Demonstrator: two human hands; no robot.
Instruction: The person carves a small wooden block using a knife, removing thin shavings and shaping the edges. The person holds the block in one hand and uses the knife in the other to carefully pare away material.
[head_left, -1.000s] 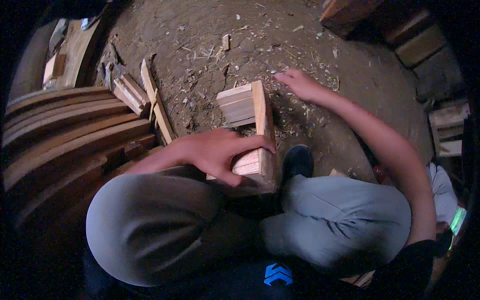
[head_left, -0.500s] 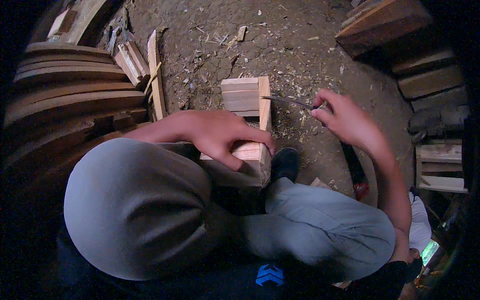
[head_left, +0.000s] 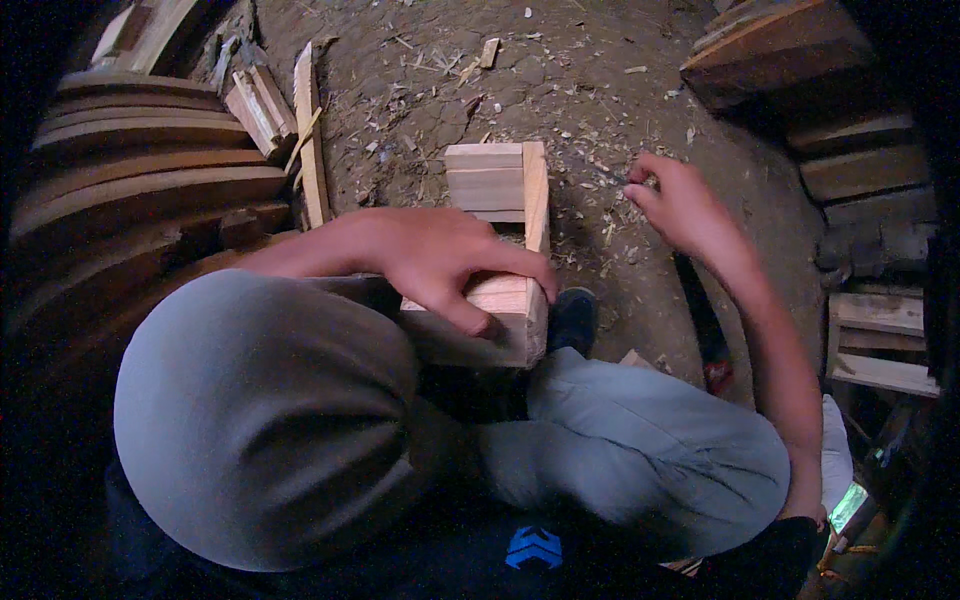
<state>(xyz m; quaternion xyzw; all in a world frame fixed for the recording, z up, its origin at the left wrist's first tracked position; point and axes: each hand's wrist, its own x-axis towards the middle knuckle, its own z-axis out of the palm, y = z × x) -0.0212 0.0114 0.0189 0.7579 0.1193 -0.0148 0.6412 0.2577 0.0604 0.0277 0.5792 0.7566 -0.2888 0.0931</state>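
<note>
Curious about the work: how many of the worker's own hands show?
2: bare left hand, fingers gripping a pale boxy wooden piece; bare right hand, over the brown dirt floor.

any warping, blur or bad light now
Head view: corners fall to black, and the stacked boards at left bow into curves; head view: dim overall, one bright patch at lower right; head view: the wooden frame under the left hand looks fairly clear, but what, if anything, the right hand holds is too blurred to tell.
</note>
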